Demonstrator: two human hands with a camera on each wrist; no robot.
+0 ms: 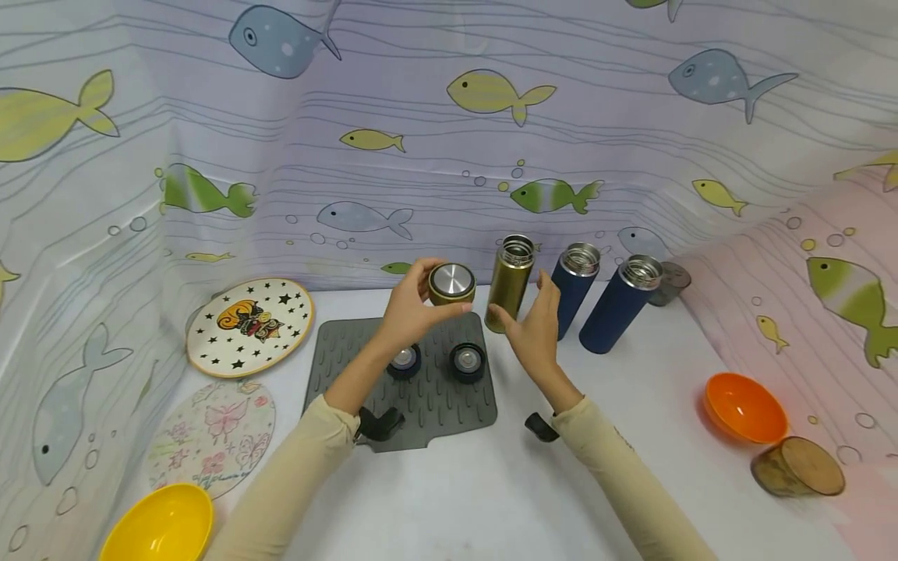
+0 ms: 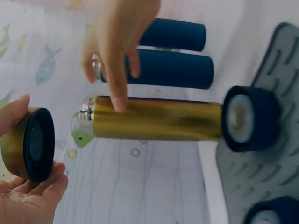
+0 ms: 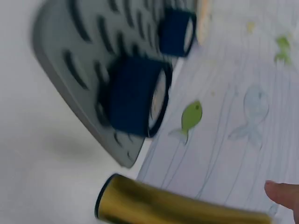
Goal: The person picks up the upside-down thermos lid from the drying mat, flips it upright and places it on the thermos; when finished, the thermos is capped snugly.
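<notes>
My left hand grips a gold bottle lid with a silver top, held above the grey mat; the left wrist view shows its dark inner side. A gold thermos bottle stands upright with its mouth uncovered, right of the lid. Around its near right side is my right hand, fingers and thumb spread apart. The right wrist view shows the thumb apart from the bottle; whether other fingers touch it I cannot tell. Two dark blue bottles, one nearer and one farther right, stand without lids.
Two dark blue lids lie upside down on the grey ridged mat. Leftward are a starry oval plate, a pale round mat and a yellow bowl. An orange bowl and a wooden block sit right.
</notes>
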